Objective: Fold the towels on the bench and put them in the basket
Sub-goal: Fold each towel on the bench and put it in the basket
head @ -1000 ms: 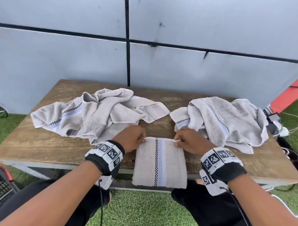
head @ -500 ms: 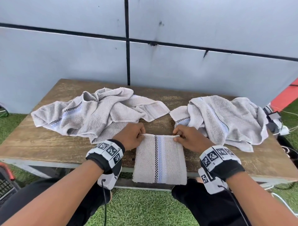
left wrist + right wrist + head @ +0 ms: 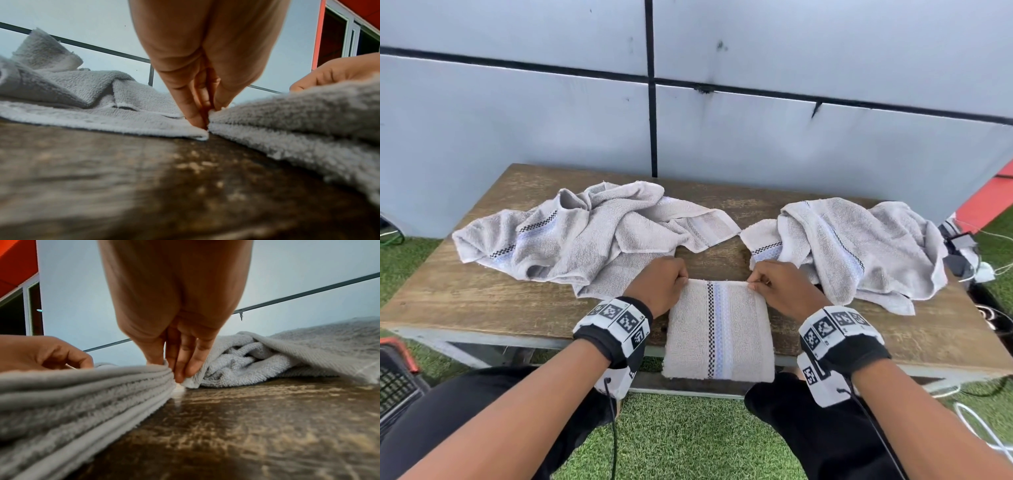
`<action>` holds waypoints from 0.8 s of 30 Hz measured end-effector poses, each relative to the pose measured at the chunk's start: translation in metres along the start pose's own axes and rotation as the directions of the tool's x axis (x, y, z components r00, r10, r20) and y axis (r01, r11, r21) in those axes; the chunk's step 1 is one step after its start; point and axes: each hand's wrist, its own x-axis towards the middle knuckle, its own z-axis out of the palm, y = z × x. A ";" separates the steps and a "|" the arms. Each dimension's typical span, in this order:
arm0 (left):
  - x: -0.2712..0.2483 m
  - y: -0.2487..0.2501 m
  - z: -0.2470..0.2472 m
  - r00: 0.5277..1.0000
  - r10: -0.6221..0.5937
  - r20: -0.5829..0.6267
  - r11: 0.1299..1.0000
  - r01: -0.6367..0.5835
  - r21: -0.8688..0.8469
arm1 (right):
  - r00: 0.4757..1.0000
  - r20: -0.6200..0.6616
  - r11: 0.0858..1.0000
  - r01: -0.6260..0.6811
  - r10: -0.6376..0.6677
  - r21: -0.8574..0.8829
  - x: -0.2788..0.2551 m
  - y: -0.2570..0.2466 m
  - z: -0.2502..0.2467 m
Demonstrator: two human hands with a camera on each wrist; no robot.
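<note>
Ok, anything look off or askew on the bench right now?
Only one thing: the folded towel hangs its near end over the bench front edge while the left hand and right hand pinch its far corners. The two crumpled towels simply await folding.

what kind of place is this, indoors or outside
Probably an outdoor or semi-outdoor makeshift work spot, not a laundry room: green artificial-looking turf underfoot, a weathered wooden bench set against plain grey wall panels, and loose cables lying on the turf at the right.
</note>
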 end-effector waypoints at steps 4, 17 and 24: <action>0.003 -0.001 0.001 1.000 -0.015 -0.002 1.000 0.015 0.016 | 0.999 -0.028 1.000 -0.020 0.020 -0.005 0.000 -0.002 0.001; -0.034 0.046 0.020 0.984 0.168 0.057 0.951 -0.177 0.252 | 0.999 -0.030 0.867 -0.045 0.035 -0.495 -0.017 -0.026 0.012; -0.052 0.038 0.055 0.993 0.080 0.084 0.900 -0.109 0.421 | 0.996 -0.004 0.871 -0.084 0.094 -0.484 -0.045 -0.033 0.040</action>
